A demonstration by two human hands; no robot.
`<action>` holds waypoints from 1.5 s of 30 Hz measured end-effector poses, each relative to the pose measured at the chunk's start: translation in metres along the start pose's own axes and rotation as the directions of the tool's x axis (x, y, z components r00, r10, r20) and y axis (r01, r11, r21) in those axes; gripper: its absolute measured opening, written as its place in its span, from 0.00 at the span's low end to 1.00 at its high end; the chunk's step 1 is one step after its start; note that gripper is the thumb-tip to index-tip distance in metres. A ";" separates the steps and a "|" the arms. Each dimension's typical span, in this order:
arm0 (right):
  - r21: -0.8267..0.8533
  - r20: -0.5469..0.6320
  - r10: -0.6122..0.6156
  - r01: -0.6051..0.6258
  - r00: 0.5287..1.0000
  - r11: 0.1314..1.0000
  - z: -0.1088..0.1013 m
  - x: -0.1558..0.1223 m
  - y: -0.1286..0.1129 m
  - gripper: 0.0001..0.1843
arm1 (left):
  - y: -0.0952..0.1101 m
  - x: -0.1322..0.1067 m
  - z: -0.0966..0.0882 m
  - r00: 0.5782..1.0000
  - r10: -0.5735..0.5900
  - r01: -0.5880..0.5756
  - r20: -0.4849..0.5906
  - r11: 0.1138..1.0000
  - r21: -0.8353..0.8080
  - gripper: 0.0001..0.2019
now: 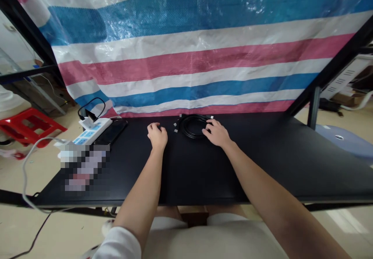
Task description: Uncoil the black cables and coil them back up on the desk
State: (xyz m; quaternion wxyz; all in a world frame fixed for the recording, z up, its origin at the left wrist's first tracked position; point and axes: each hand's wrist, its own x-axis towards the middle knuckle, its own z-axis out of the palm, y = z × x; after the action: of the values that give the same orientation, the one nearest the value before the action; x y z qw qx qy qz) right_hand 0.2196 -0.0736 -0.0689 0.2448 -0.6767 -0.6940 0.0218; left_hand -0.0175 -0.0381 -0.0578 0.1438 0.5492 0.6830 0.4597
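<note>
A coil of black cable point(192, 126) with small white plug ends lies on the black table point(262, 161) near the striped tarp. My right hand point(217, 133) rests on the coil's right side, fingers curled over the loops. My left hand point(157, 135) lies on the table just left of the coil, fingers curled under, touching no cable that I can see.
A white power strip point(92, 130) with a black plug sits at the table's left end, a dark phone point(111, 132) beside it. A striped tarp point(192, 56) hangs behind. A red stool point(29, 125) stands on the floor at the left, a bluish stool point(345, 140) at the right.
</note>
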 end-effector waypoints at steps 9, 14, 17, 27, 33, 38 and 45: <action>0.179 -0.257 0.273 -0.232 0.927 0.956 -0.006 -0.003 0.060 0.06 | 0.005 -0.001 -0.005 0.999 -0.016 0.014 -0.039 0.999 -0.053 0.06; 0.228 -0.395 0.239 -0.157 0.887 0.961 -0.003 0.001 0.064 0.05 | 0.008 0.000 -0.009 0.990 -0.128 0.130 0.059 0.991 -0.035 0.06; 0.248 -0.491 0.227 -0.115 0.841 0.962 -0.004 0.001 0.064 0.08 | 0.013 -0.001 -0.010 0.979 -0.162 0.159 0.127 0.987 0.033 0.06; 0.488 -0.482 0.614 -0.391 0.625 0.781 -0.013 0.004 0.068 0.08 | 0.027 0.015 -0.008 0.906 -0.245 0.115 0.346 0.927 0.356 0.09; 0.348 -0.484 0.533 -0.406 0.694 0.845 -0.017 0.002 0.062 0.12 | 0.017 0.018 -0.011 0.929 -0.156 0.058 0.334 0.957 0.285 0.15; 0.178 -0.401 0.465 -0.431 0.789 0.885 -0.015 0.000 0.056 0.11 | 0.019 0.012 -0.014 0.938 -0.109 0.005 0.329 0.953 0.302 0.11; 0.204 -0.335 0.568 -0.531 0.751 0.822 -0.017 0.001 0.052 0.07 | 0.025 0.006 -0.014 0.900 -0.063 -0.125 0.432 0.910 0.395 0.08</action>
State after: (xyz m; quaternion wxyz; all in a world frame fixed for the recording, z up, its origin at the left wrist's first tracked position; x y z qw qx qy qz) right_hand 0.2746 -0.0732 -0.0720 0.3899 -0.8289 -0.4009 -0.0059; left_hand -0.0139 -0.0397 -0.0294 0.1656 0.6667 0.7059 0.1729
